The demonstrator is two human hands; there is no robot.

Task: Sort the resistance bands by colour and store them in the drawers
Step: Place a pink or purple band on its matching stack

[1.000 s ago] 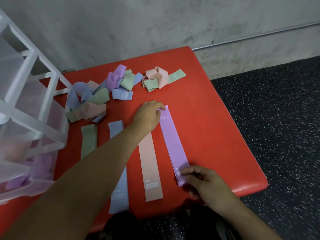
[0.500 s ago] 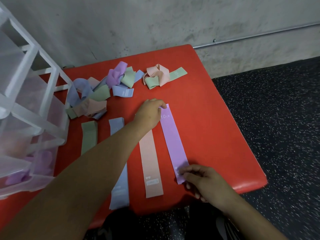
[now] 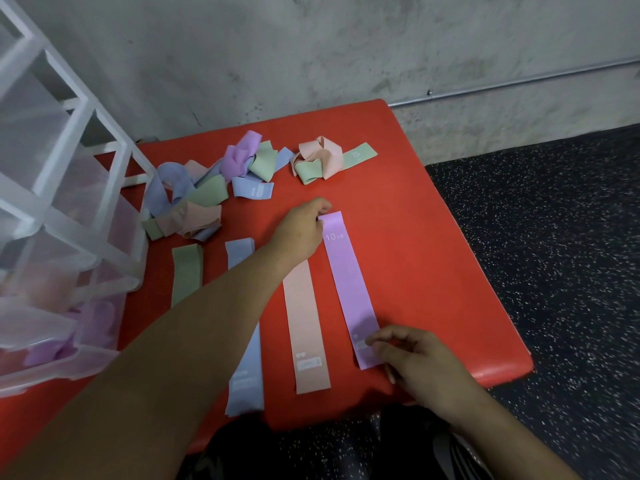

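- Head view: the purple band (image 3: 349,285) lay flat and straight on the red bench (image 3: 433,271), the strip nearest its right edge and running from mid-bench almost to the front edge
- The pink band (image 3: 304,320) lay just beside it on the left, then the blue band (image 3: 247,375) and the green band (image 3: 187,271), both partly hidden by the left forearm
- The left hand (image 3: 304,233) reached across, its fingers curled onto the far left corner of the purple band and pinching it
- The right hand (image 3: 419,358) sat at the near end, fingertips curled in a narrow pinch on the band beside its label
- A tangled pile (image 3: 201,199) of mixed colours lay toward the back left corner, and a smaller pink-and-green knot (image 3: 322,161) sat near the back edge
- The translucent drawer unit (image 3: 59,188) stood at the left edge, something purple showing through a low drawer
- Judged by its look, the band was light, thin and floppy, stretchy and not fragile; lifted by one end it would droop and fold, so a pinch at both ends, or a fold at the middle, should keep it tidy on the way to a drawer
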